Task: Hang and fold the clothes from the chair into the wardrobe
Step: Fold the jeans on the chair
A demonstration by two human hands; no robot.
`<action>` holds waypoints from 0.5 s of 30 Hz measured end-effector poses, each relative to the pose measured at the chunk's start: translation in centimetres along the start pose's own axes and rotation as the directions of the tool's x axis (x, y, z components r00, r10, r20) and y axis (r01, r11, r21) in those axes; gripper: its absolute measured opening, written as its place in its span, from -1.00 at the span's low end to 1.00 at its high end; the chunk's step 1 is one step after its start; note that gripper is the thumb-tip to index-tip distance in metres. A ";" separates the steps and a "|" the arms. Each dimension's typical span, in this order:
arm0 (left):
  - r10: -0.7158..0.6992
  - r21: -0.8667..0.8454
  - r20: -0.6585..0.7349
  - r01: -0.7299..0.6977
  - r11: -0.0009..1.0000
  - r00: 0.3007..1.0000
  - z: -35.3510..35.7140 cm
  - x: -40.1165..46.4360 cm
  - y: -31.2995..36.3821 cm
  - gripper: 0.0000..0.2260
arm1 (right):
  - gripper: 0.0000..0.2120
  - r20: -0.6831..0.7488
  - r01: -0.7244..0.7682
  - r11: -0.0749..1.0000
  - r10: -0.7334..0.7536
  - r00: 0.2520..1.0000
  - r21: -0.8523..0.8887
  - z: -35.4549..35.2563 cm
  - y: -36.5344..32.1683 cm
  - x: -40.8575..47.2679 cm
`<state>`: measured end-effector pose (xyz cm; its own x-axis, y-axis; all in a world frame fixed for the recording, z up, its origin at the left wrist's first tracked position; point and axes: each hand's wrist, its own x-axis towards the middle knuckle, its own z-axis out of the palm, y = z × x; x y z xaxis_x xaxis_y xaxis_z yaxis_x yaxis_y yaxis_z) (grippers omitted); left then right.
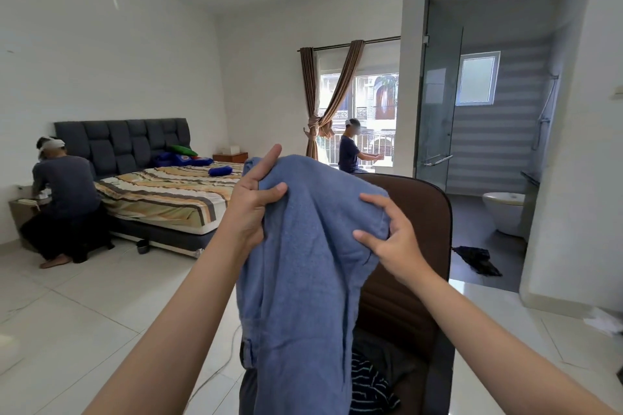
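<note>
A blue garment (303, 280) hangs in front of me, lifted above the brown chair (418, 246). My left hand (251, 209) grips its upper left part, thumb on the front, index finger pointing up. My right hand (387, 239) pinches its upper right edge with curled fingers. On the chair seat lie more clothes, among them a dark striped piece (369, 387). No wardrobe is in view.
A bed (168, 199) with a striped cover stands at the left, a person (64, 199) crouching at its side table. Another person (350, 152) sits by the window. At the right a bathroom doorway has a glass door (435, 111) and a dark cloth (475, 259) on the floor.
</note>
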<state>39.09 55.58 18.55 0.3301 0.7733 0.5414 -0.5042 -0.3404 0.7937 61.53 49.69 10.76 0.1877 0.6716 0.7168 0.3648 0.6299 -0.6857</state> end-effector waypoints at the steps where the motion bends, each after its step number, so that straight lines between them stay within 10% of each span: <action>1: -0.006 -0.003 -0.006 0.006 1.000 1.000 -0.5 0.0 -0.1 -0.45 | -0.52 -0.031 -0.008 1.000 0.008 0.999 0.019 0.1 -0.2 0.2; 9: -0.102 0.115 -0.031 0.104 0.988 0.994 -5.3 -0.9 0.2 -0.29 | -0.68 -0.178 0.075 0.990 -0.053 0.983 0.121 1.4 -4.0 3.4; 15: -0.116 0.271 -0.076 0.132 0.953 0.990 -6.1 -1.6 1.8 -0.55 | -0.66 -0.155 0.114 0.987 -0.095 0.983 0.117 2.7 -4.9 4.3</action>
<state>32.77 57.00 17.47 0.3247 0.8460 0.4230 -0.2207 -0.3671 0.9036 58.05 50.54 16.80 0.2914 0.5397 0.7899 0.2745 0.7438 -0.6094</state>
